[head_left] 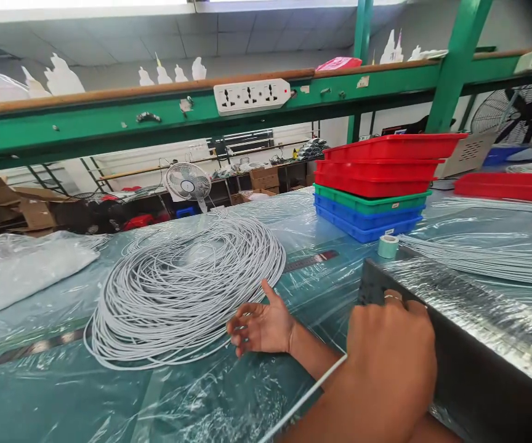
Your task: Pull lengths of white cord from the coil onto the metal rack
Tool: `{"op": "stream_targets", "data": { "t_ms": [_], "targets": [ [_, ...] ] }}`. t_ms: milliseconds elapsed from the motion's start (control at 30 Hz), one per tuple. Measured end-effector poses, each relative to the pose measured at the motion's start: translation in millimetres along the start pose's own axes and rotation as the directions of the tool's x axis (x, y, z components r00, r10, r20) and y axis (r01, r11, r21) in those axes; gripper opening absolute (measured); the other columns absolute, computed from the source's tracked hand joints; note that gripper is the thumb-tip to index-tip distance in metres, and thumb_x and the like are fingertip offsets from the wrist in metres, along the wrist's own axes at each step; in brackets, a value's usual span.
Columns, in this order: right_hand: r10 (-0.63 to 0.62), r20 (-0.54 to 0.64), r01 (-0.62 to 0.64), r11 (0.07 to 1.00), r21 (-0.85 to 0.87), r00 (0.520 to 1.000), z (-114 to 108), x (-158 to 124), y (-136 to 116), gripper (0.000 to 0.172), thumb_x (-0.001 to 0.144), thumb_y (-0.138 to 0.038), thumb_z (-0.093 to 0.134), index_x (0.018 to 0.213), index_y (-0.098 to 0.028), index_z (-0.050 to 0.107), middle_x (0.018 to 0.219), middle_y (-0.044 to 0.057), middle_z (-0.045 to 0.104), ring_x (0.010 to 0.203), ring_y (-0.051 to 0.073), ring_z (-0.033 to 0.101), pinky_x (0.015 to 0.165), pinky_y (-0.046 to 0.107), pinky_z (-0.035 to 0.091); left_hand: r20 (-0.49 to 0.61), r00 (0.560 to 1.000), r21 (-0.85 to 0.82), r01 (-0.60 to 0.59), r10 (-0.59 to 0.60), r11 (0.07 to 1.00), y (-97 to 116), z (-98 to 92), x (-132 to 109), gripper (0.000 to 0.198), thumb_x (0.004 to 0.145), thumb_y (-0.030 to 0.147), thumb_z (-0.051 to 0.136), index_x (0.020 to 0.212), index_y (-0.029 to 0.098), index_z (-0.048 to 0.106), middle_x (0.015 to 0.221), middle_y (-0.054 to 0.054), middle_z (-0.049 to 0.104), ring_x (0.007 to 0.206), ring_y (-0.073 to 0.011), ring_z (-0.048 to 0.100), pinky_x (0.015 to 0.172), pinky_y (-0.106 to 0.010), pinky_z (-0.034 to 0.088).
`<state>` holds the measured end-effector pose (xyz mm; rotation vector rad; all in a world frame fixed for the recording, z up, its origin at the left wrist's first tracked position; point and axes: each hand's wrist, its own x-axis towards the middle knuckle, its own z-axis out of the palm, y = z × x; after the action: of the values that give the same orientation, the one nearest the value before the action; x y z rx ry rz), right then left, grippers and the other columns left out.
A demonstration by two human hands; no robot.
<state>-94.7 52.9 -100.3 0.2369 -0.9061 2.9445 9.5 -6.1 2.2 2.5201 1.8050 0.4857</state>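
Observation:
My arms cross, with the left forearm over the right. My left hand [390, 351], back upward and fingers curled down, is at the right against the dark upright edge of a metal box [469, 344]. A white cable [305, 397] comes out of this closed hand and runs down to the bottom edge; the fingertips are hidden. My right hand [263, 327] lies further left, palm towards me, thumb up and fingers loosely spread, holding nothing. It is beside the front right of a large coil of white cable [187, 289].
Stacked red, green and blue trays [372, 209] stand behind, with a tape roll [388, 246] in front. Steel rulers [312, 261] lie under the plastic sheet. Cut cables [483, 258] lie at right. A green shelf beam [109, 120] carries a power strip [252, 96].

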Motion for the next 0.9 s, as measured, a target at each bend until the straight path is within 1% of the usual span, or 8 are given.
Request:
{"op": "stream_targets", "data": {
  "t_ms": [133, 267, 400, 567, 633, 733, 800, 900],
  "targets": [
    [0.022, -0.021, -0.023, 1.000, -0.022, 1.000, 4, 0, 1, 0.089, 0.077, -0.087, 0.017, 0.088, -0.015, 0.068, 0.097, 0.014, 0.068, 0.077, 0.025, 0.062, 0.075, 0.043, 0.045, -0.067, 0.997, 0.019, 0.034, -0.033, 0.999, 6, 6.8, 4, 0.011, 0.099, 0.017, 0.052, 0.106, 0.014, 0.060, 0.105, -0.006, 0.051, 0.064, -0.0172, 0.056, 0.053, -0.028, 0.054],
    [-0.004, -0.025, 0.004, 1.000, -0.007, 1.000, 4, 1, 3, 0.087, 0.078, -0.085, 0.019, 0.088, -0.015, 0.068, 0.097, 0.015, 0.068, 0.077, 0.025, 0.062, 0.076, 0.043, 0.044, -0.063, 0.996, 0.034, 0.068, -0.066, 0.997, 10, 7.0, 2, 0.012, 0.091, 0.013, 0.060, 0.103, 0.013, 0.059, 0.111, -0.007, 0.050, 0.066, -0.0171, 0.057, 0.057, -0.028, 0.056],
    [-0.008, 0.016, 0.008, 1.000, -0.001, 1.000, 4, 0, 3, 0.088, 0.079, -0.084, 0.017, 0.091, -0.014, 0.068, 0.101, 0.017, 0.067, 0.082, 0.027, 0.062, 0.080, 0.046, 0.042, -0.061, 0.996, 0.021, 0.066, -0.065, 0.998, 10, 12.4, 2, 0.024, 0.087, 0.012, 0.065, 0.109, 0.009, 0.057, 0.132, -0.014, 0.036, 0.074, -0.0194, 0.058, 0.062, -0.030, 0.057],
    [0.000, 0.009, 0.000, 1.000, 0.003, 1.000, 9, -2, 1, 0.087, 0.078, -0.085, 0.019, 0.101, -0.015, 0.066, 0.111, 0.019, 0.065, 0.092, 0.031, 0.063, 0.087, 0.052, 0.039, -0.093, 0.995, 0.028, 0.029, -0.026, 0.999, 10, 14.7, 2, 0.025, 0.087, 0.016, 0.064, 0.109, 0.007, 0.058, 0.128, -0.015, 0.039, 0.073, -0.0198, 0.057, 0.060, -0.032, 0.057],
    [-0.003, 0.007, 0.003, 1.000, 0.001, 1.000, 7, -3, 1, 0.086, 0.077, -0.086, 0.020, 0.101, -0.016, 0.065, 0.107, 0.018, 0.066, 0.093, 0.031, 0.062, 0.087, 0.054, 0.039, -0.099, 0.995, 0.056, 0.012, -0.007, 0.998, 10, 14.6, 2, 0.028, 0.087, 0.017, 0.064, 0.111, 0.006, 0.058, 0.127, -0.017, 0.040, 0.072, -0.0199, 0.057, 0.059, -0.031, 0.057],
    [0.051, 0.078, -0.048, 0.998, -0.045, 0.996, -5, -1, 3, 0.092, 0.067, -0.093, 0.019, 0.099, -0.018, 0.063, 0.086, 0.016, 0.068, 0.079, 0.032, 0.063, 0.073, 0.056, 0.045, -0.130, 0.991, 0.096, -0.003, 0.015, 0.995, 9, 17.2, 1, 0.033, 0.085, 0.018, 0.064, 0.113, 0.003, 0.057, 0.128, -0.020, 0.038, 0.071, -0.0193, 0.058, 0.058, -0.028, 0.057],
    [0.095, 0.124, -0.083, 0.991, -0.100, 0.988, -15, 0, 6, 0.099, 0.056, -0.099, 0.019, 0.097, -0.019, 0.061, 0.070, 0.012, 0.065, 0.067, 0.029, 0.061, 0.059, 0.051, 0.048, -0.147, 0.989, 0.101, -0.007, 0.021, 0.995, 9, 20.2, 2, 0.035, 0.084, 0.018, 0.065, 0.115, 0.003, 0.057, 0.128, -0.020, 0.038, 0.074, -0.0200, 0.058, 0.058, -0.028, 0.057],
    [0.089, 0.080, -0.073, 0.979, -0.189, 0.993, -22, -1, 7, 0.102, 0.048, -0.101, 0.017, 0.097, -0.020, 0.058, 0.063, 0.008, 0.060, 0.064, 0.025, 0.057, 0.050, 0.039, 0.047, -0.137, 0.990, 0.110, -0.008, 0.023, 0.994, 10, 23.1, 2, 0.044, 0.081, 0.020, 0.067, 0.120, 0.002, 0.056, 0.131, -0.022, 0.035, 0.078, -0.0215, 0.059, 0.060, -0.028, 0.058]
  ]
}}
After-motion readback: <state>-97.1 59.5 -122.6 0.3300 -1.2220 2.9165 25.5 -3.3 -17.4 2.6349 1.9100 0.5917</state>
